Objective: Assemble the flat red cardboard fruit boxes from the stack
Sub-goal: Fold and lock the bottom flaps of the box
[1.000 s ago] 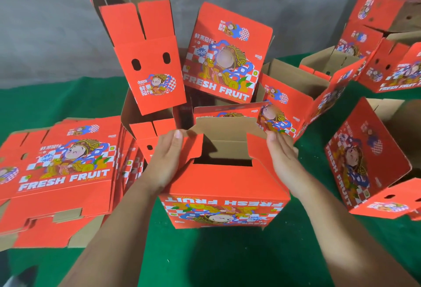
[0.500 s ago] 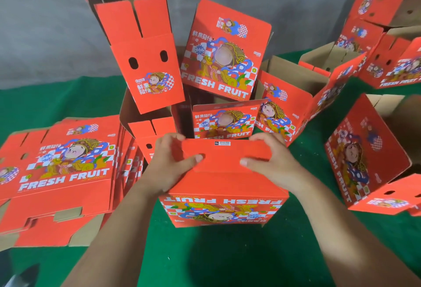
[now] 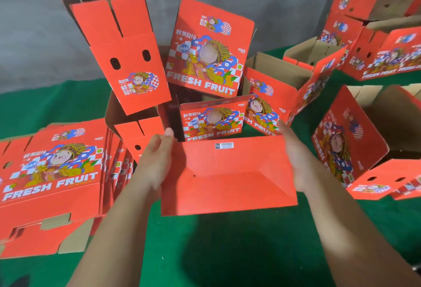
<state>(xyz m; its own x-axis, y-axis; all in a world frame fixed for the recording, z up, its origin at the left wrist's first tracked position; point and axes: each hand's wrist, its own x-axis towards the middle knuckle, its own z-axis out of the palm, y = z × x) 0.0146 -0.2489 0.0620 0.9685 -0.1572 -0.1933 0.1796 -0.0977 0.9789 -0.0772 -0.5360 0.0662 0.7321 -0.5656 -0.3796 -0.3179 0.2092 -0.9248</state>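
Half a second ago our fingers pressed the bottom flaps shut; now the box is tipped up off the green surface, its closed red base facing us, so we judge the bottom locked and the box ready to set among the finished ones. Our left hand and right hand clasp its two ends, fingers nearly straight. The flat stack lies left.

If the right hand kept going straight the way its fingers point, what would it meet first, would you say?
Probably the open box just beyond the right hand, whose fingertips already overlap its printed panel; depth is hard to judge.
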